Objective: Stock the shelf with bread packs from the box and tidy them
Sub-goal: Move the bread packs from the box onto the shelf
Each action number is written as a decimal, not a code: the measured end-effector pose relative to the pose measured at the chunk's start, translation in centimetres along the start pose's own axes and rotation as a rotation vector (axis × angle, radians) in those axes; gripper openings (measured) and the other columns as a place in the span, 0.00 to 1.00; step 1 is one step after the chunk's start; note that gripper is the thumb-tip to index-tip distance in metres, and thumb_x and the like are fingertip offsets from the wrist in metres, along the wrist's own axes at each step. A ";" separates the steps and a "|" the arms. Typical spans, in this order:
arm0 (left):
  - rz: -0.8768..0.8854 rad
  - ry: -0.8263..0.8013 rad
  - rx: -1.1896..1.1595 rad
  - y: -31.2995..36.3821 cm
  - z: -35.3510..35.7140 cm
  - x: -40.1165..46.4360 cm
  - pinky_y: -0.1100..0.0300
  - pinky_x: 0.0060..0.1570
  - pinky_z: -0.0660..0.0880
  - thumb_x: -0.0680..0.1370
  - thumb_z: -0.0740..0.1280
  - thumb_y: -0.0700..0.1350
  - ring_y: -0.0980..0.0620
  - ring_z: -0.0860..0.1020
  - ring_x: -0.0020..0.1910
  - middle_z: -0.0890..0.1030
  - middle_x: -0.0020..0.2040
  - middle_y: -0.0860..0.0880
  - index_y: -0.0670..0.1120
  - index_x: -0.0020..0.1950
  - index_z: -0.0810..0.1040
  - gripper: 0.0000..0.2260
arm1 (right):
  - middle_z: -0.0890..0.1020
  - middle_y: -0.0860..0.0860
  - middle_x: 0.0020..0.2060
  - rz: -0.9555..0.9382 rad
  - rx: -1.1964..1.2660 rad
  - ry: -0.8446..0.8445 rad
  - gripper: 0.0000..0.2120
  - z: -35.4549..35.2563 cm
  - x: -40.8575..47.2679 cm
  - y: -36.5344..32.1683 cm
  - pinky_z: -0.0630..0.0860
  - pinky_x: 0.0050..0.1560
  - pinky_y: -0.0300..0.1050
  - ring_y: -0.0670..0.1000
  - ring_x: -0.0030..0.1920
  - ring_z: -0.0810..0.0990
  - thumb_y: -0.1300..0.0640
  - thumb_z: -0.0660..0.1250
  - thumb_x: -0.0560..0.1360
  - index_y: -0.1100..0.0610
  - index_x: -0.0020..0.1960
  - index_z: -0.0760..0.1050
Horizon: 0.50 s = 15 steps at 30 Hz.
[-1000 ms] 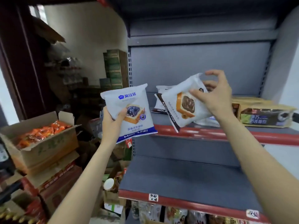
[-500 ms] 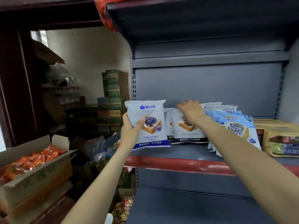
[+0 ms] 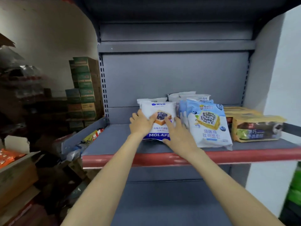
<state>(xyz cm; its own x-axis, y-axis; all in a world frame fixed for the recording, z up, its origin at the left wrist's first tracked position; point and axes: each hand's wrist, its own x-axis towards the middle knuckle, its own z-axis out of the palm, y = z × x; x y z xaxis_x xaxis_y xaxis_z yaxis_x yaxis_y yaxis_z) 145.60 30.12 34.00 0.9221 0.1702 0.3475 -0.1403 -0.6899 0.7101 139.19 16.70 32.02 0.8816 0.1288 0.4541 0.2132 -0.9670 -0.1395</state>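
Mid-frame, the MOLAFEI pack (image 3: 158, 111) is gripped at its edge by the left hand (image 3: 141, 123), pressed by the flat right hand (image 3: 177, 135) — best squared upright against the blue pack (image 3: 210, 126).

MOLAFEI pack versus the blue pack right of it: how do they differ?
The MOLAFEI pack is white with a navy band; the blue pack has none. The left hand and right hand hold the MOLAFEI pack; the blue pack's front is uncovered and looks larger. Both stand on the shelf.
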 end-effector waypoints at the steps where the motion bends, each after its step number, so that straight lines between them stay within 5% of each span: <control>1: 0.000 0.002 -0.010 0.0 -0.2 -0.2 0.47 0.66 0.61 0.76 0.63 0.62 0.39 0.60 0.70 0.61 0.71 0.39 0.42 0.76 0.54 0.37 | 0.58 0.59 0.71 0.009 -0.008 0.017 0.34 0.1 -0.2 0.0 0.64 0.67 0.51 0.60 0.71 0.59 0.47 0.65 0.75 0.53 0.75 0.52; 6: 0.041 0.090 -0.045 -1.4 -1.8 -2.9 0.47 0.69 0.59 0.76 0.66 0.56 0.40 0.56 0.74 0.55 0.75 0.41 0.43 0.77 0.49 0.39 | 0.60 0.56 0.70 -0.040 0.055 0.087 0.27 0.3 -2.1 -0.2 0.66 0.65 0.51 0.58 0.70 0.60 0.46 0.64 0.75 0.51 0.71 0.63; 10: 0.108 0.161 -0.074 -2.3 -2.8 -5.7 0.49 0.67 0.62 0.78 0.64 0.52 0.44 0.62 0.72 0.61 0.74 0.44 0.46 0.76 0.58 0.30 | 0.65 0.54 0.69 -0.087 0.197 0.251 0.21 0.8 -3.9 -0.6 0.67 0.66 0.52 0.57 0.68 0.64 0.50 0.65 0.76 0.52 0.67 0.70; 15: 0.292 0.225 -0.184 -2.8 -3.1 -12.9 0.56 0.55 0.72 0.78 0.62 0.51 0.56 0.77 0.55 0.81 0.50 0.58 0.53 0.57 0.76 0.09 | 0.74 0.51 0.62 -0.172 0.485 0.427 0.14 1.6 -10.2 -0.5 0.66 0.64 0.44 0.52 0.62 0.71 0.56 0.62 0.75 0.55 0.60 0.76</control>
<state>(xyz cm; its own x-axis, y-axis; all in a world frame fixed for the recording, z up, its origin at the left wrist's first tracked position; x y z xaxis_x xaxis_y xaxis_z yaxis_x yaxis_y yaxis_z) 132.94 31.98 29.43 0.7347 0.1494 0.6618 -0.4658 -0.5980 0.6522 130.73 16.22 26.04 0.5947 0.0777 0.8001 0.5893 -0.7192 -0.3682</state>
